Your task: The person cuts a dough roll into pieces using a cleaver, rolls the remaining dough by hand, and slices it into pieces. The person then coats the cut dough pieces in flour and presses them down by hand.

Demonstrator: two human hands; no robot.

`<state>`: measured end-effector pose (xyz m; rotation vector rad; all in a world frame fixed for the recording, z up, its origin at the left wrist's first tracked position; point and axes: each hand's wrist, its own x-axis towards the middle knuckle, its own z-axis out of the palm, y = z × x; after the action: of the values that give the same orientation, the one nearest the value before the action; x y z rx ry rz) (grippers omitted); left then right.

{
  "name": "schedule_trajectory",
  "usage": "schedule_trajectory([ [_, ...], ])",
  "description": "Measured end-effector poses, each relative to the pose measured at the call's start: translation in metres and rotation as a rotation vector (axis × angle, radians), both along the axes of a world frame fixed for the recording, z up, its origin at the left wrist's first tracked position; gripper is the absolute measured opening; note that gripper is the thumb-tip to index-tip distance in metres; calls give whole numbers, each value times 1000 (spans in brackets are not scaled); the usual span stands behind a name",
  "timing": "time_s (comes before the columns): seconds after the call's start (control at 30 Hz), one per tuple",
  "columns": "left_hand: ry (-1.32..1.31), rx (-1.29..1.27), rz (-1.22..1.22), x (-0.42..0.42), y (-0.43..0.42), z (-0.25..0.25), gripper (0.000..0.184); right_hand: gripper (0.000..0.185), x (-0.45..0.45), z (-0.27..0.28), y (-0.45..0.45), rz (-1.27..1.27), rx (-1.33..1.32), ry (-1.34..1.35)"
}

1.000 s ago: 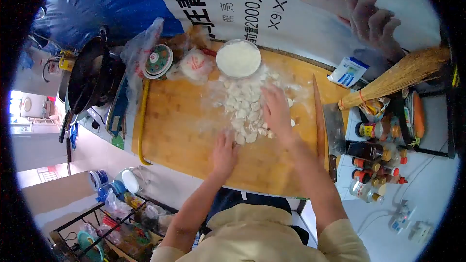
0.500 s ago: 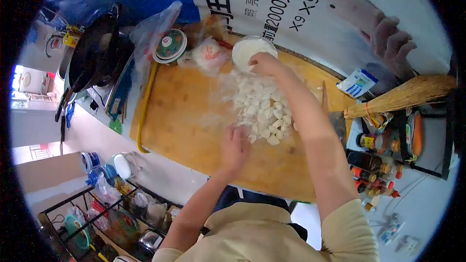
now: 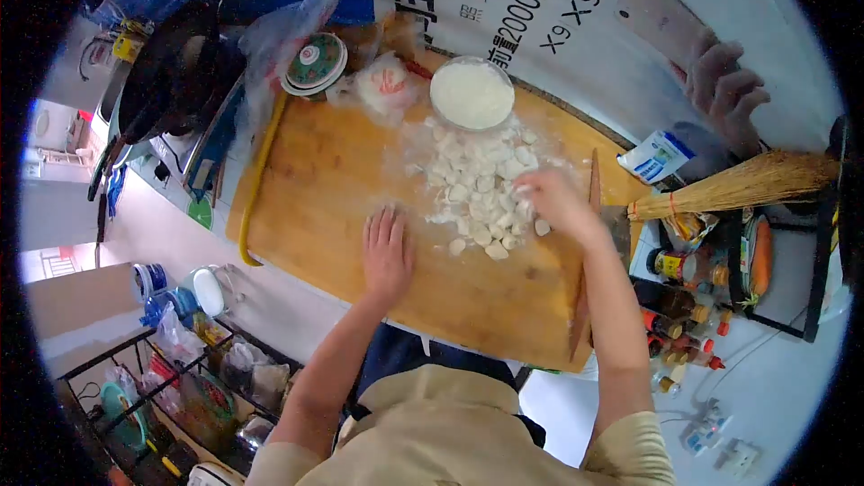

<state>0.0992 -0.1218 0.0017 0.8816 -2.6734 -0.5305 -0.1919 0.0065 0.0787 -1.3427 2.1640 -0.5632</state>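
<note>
Small pieces of white dough [image 3: 484, 202] lie in a floury heap on the wooden board [image 3: 306, 189]. My right hand [image 3: 551, 198] is at the heap's right side, fingers drawn together at the dough; what they hold, if anything, is too small to make out. Palm down on the board, left of the heap, rests my left hand [image 3: 388, 247], its fingers stretched out and holding nothing. A round bowl of white flour [image 3: 472, 93] stands behind the dough. Partly under my right forearm runs a long, thin wooden rolling pin [image 3: 583, 292].
A lidded enamel pot [image 3: 317, 63] and a tied plastic bag [image 3: 387, 88] stand at the back. A yellow hose [image 3: 259, 180] lies along the left edge. At right are a straw brush [image 3: 738, 184], a white-blue packet [image 3: 655, 157] and several bottles [image 3: 670, 299].
My right hand has left the flour bowl and come down to the right side of the dough heap. My left hand has shifted left and now lies flat.
</note>
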Motion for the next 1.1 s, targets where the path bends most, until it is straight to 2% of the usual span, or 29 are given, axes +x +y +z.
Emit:
schedule_trajectory([
  [0.03, -2, 3, 2, -2, -1, 0, 42, 24, 14, 15, 2, -5, 38, -170],
  [0.07, -17, -7, -13, -4, -3, -1, 43, 24, 19, 24, 5, -5, 39, -171],
  [0.13, -31, -14, -25, -6, -3, -3, 44, 25, 26, 35, 10, -224, 40, -30],
  [0.17, -47, -11, -19, -6, -2, -4, 44, 25, 29, 33, 17, -219, 42, -31],
  [0.27, -56, -4, -16, -8, -4, -1, 45, 28, 36, 18, 30, -128, 71, -165],
  [0.33, -45, 4, -26, -9, -5, -1, 45, 28, 42, 8, 31, -272, -40, -125],
  [0.37, -44, -5, -23, -9, -5, -3, 46, 28, 45, -7, 33, -274, -42, -123],
  [0.43, -41, -16, -18, -8, -5, -5, 46, 29, 51, -29, 32, -297, -224, -110],
  [0.57, -59, -40, -16, -8, -5, -5, 46, 31, 69, -17, 16, -119, -214, -164],
  [0.63, -54, -42, -10, -7, -5, -6, 46, 31, 73, -7, 8, -351, -79, -107],
  [0.67, -45, -39, -9, -7, -4, -6, 46, 31, 79, -9, 6, -348, -77, -106],
  [0.73, -34, -35, -8, -7, -5, -6, 46, 29, 88, -18, 6, -96, -193, -160],
  [0.87, -31, -30, -5, -6, -5, -8, 46, 35, 92, -46, -2, -227, -215, -148],
  [0.93, -20, -15, -6, -7, -3, -8, 47, 46, 110, -66, -12, -41, -207, 382],
  [1.03, -19, -52, -12, -8, -7, -9, 47, 56, 150, -72, 0, 80, -75, 501],
  [1.07, -32, -55, -21, -7, -7, -13, 47, 56, 157, -78, 8, 74, -78, 501],
  [1.1, -45, -57, -30, -5, -7, -15, 47, 57, 161, -90, 20, -2, 26, 275],
])
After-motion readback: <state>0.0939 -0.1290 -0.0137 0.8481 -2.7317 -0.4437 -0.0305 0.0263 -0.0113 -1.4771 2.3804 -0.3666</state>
